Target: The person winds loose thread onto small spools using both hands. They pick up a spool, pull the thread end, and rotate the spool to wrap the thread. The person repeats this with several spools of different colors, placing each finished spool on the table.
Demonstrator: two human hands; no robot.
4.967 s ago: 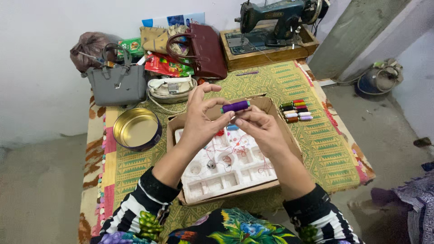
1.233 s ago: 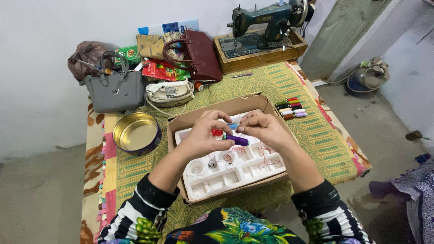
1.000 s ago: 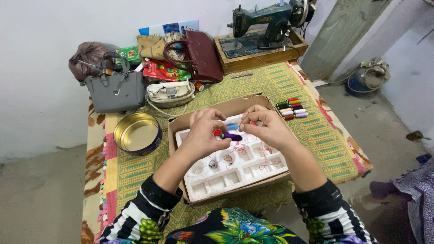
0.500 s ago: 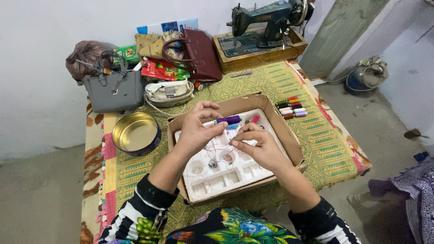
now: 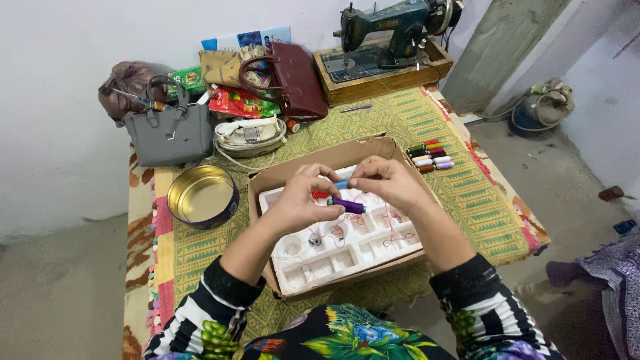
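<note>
left hand (image 5: 300, 200) grip holds purple thread spool (image 5: 347, 205); right hand (image 5: 387, 183) pinches its thread over white tray (image 5: 347, 250).

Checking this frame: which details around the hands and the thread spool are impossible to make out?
- Head view: the thread itself is too thin to trace between the right hand and the purple spool held by the left hand.
- What the right fingers pinch is too small to tell.
- Small items in the white tray are too tiny to identify.
- The hands cover the tray's far compartments.
</note>
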